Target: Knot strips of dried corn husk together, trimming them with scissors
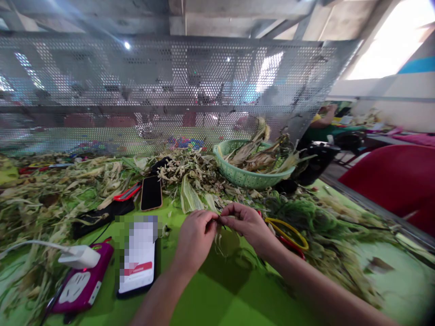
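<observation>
Close together over the green tabletop, both hands are closed in a pinch, fingertips meeting. My left hand grips the left side of a thin, pale strip of husk, whose loose strands dangle below the fingers. From the right, my right hand pinches the same small piece; the part between the fingertips is mostly hidden. Just beyond the hands lies a broad pale-green corn husk. Beside my right wrist is a yellow loop-shaped handle with a red one next to it, partly covered by the forearm.
A green basket holds dry corn husks. Shredded husk covers both sides. At left are a lit phone, a dark phone, a red cutter and a purple power strip. Behind stands a perforated metal screen; a co-worker's arm shows at right.
</observation>
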Tool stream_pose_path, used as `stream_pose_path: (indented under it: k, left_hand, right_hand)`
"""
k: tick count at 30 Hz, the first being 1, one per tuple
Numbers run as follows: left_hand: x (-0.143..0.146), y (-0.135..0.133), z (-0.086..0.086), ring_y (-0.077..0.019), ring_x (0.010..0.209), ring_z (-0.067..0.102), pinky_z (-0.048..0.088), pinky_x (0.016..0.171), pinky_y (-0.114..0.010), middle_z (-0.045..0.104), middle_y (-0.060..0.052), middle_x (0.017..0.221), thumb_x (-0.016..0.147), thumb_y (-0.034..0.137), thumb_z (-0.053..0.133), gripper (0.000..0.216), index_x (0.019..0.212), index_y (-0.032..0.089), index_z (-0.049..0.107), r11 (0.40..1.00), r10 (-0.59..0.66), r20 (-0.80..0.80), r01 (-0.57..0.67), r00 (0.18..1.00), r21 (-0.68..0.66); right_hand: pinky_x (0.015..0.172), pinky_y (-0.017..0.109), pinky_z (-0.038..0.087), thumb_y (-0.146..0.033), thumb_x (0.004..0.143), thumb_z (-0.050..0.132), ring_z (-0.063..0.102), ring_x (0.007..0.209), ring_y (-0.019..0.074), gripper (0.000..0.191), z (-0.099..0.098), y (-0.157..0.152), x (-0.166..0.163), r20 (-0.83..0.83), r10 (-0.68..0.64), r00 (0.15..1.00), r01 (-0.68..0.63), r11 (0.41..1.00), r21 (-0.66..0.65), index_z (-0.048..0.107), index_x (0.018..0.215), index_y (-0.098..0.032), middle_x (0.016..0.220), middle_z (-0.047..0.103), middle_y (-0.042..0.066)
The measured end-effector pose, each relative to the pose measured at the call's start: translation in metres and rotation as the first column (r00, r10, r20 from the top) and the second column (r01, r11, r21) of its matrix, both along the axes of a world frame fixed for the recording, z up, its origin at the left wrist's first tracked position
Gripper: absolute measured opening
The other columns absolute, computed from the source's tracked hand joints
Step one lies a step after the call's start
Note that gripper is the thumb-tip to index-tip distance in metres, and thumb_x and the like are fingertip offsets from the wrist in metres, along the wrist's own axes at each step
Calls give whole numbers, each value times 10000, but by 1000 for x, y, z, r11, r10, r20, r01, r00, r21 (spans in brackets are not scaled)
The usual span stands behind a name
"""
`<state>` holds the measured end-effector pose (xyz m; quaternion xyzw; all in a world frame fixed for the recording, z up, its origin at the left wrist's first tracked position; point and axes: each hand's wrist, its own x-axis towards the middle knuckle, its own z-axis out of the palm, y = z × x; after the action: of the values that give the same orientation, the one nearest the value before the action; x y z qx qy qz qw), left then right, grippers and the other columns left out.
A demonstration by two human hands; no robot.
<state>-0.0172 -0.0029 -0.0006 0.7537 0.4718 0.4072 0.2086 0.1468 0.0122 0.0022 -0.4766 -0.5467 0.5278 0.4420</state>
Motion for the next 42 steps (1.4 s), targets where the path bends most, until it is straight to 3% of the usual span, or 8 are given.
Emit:
stream_pose_path:
  k: [6,12,18,21,30,34,38,42]
  left_hand:
    - [-1,4,-4,-215,860,583,423,790,-328,673,-68,913,845,236,525,178,909,224,691,992,11,169,11,985,-126]
    - [0,3,-4,-163,701,571,412,643,-253,665,-31,802,853,303,523,173,860,200,661,946,3,268,84,963,-313]
    - [2,1,-5,-174,749,574,410,688,-261,665,-37,818,847,256,529,174,839,209,696,965,-68,231,123,971,-231]
    - [2,2,-8,-182,751,581,430,694,-275,672,-48,827,841,268,542,189,851,210,722,957,-84,244,147,966,-250]
    - [3,8,-16,-200,856,607,457,807,-311,699,-70,922,809,280,590,221,958,196,729,867,-84,481,302,872,-397]
    - [4,6,-14,-153,725,556,432,687,-261,659,-42,797,800,362,605,257,940,167,699,791,-55,559,378,827,-481]
    - [5,3,-11,-121,660,510,402,632,-238,607,-17,733,793,442,609,313,892,152,669,759,-19,607,407,794,-508]
    - [4,3,-10,-141,743,549,426,709,-253,636,-24,807,748,432,665,299,898,174,666,765,21,641,400,767,-505]
  right_hand:
    - [418,213,236,-440,669,754,334,473,61,318,1,2,2,-39,-16,999,15,1000,-25,649,771,-158,632,532,-20]
    - [505,223,333,-406,702,737,440,589,100,267,5,0,2,29,16,999,-16,1000,21,661,805,-171,722,582,5]
    - [663,257,409,-401,712,726,520,726,138,263,3,0,1,-13,43,999,-42,999,26,641,804,-169,771,589,9]
    - [655,258,406,-394,684,745,507,687,130,262,0,1,0,-62,24,998,-24,1000,10,625,759,-174,731,574,-6]
    - [629,244,390,-415,710,715,470,657,123,267,-3,2,1,-78,-76,994,80,995,56,583,739,-184,698,541,-14]
    - [559,232,362,-449,711,705,423,599,109,300,0,0,0,-76,-98,992,102,994,49,564,741,-185,660,491,-26]
    - [546,232,355,-435,745,684,409,584,104,280,-1,0,0,-63,-70,996,74,996,55,561,763,-185,661,477,-27]
    - [665,271,425,-413,797,641,499,713,147,241,2,1,4,96,-92,991,71,976,206,598,898,-199,815,550,17]
